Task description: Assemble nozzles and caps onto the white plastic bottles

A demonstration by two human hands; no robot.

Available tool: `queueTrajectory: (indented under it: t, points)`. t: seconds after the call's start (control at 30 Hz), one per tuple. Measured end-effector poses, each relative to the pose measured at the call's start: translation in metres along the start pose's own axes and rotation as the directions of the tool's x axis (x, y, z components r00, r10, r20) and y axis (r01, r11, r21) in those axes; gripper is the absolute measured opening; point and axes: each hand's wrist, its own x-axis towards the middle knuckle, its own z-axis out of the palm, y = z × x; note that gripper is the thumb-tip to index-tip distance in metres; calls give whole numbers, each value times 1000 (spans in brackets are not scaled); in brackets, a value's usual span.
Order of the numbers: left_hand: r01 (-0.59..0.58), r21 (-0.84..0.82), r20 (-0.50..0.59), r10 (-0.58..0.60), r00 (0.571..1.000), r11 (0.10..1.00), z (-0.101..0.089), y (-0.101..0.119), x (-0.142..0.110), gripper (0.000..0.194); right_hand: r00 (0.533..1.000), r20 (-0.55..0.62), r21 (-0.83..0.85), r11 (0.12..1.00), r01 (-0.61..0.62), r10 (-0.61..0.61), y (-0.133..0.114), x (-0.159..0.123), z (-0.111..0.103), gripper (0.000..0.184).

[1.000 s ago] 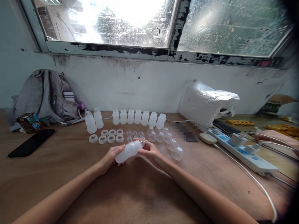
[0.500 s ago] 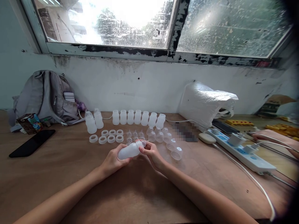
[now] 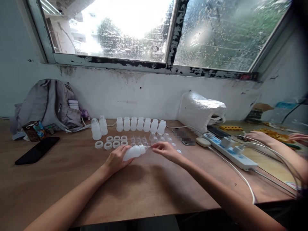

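Note:
My left hand (image 3: 117, 158) is wrapped round a frosted white baby bottle (image 3: 132, 153), which lies tilted with its neck to the right. A white collar ring (image 3: 142, 149) sits at the bottle's mouth. From it a clear nipple (image 3: 148, 147) points right, its tip pinched between the fingers of my right hand (image 3: 166, 150). Just behind the bottle stand several loose clear nipples (image 3: 138, 140). White collar rings (image 3: 116, 145) lie in rows to their left, and clear caps (image 3: 159, 138) stand to their right.
Several open bottles (image 3: 140, 124) line the back, beside two capped bottles (image 3: 96, 130). At left are a black phone (image 3: 37, 150), a drink carton (image 3: 33, 131) and a backpack (image 3: 48, 104). A power strip (image 3: 231, 154) with cables lies right, near another person's hand (image 3: 260, 138).
My right hand has moved right, from the bottle's neck to the nipple's tip, which now looks stretched outward. My left hand still holds the bottle. The camera view has shifted.

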Motion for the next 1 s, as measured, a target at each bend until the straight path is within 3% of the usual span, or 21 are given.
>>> queueTrajectory:
  t: [0.07,0.13,0.23,0.33,0.43,0.5,0.57,0.63,0.7,0.83,1.0]
  points:
    - [-7,11,-14,7,1000,1000,-1,-1,-1,38,994,-102,-294,956,13,-45,4,-3,-27,21]
    - [-9,24,-29,10,1000,1000,-2,-3,-2,38,986,-165,-522,847,-102,17,11,-7,-50,19]
    - [-10,46,-39,12,999,999,-2,-4,-2,38,962,-181,-654,706,-273,204,23,-15,-69,26]
    - [2,67,-47,1,999,998,-2,-4,-3,40,937,-169,-667,665,-336,305,33,-22,-68,31]
    - [40,32,-48,-38,998,999,-2,-2,-3,41,958,-92,-515,810,-281,273,32,-22,-58,28]
    - [99,-56,-51,-102,994,994,-3,-2,-2,40,985,-30,-258,951,-170,168,25,-17,-50,30]
    - [175,-176,-54,-187,981,969,-3,-3,-1,39,999,-34,43,998,-41,42,16,-11,-42,34]
    - [240,-279,-37,-260,965,930,-3,-4,1,38,996,-88,258,964,55,-33,6,-5,-34,35]
    - [289,-334,-11,-310,951,897,-3,-5,2,37,990,-128,365,925,104,-60,-2,1,-25,34]
    - [312,-364,21,-327,945,877,-5,-5,4,33,986,-145,460,877,141,-83,-5,9,-4,29]
    - [303,-355,38,-311,950,884,-5,-5,4,31,977,-208,585,795,161,-45,8,16,23,23]
